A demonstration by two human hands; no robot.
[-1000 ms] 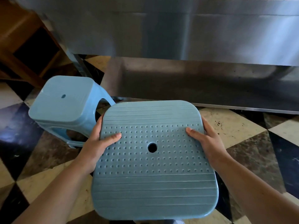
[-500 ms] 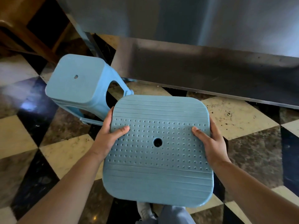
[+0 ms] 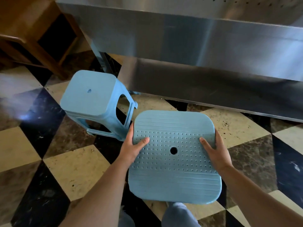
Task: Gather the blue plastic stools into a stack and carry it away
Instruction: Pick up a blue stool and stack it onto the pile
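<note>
Both hands are holding a blue stool seat-up in the lower centre of the frame.

The left hand (image 3: 133, 148) is gripping the left edge of the dotted stool (image 3: 175, 161), thumb lying on the seat; the right hand (image 3: 216, 153) is gripping the right edge the same way. A second blue stool (image 3: 91, 99) is standing on the checkered floor (image 3: 77, 169) at centre left, near the held one, beside the steel cabinet (image 3: 196, 54) filling the upper frame. A wooden frame (image 3: 32, 30) is sitting upper left.
</note>
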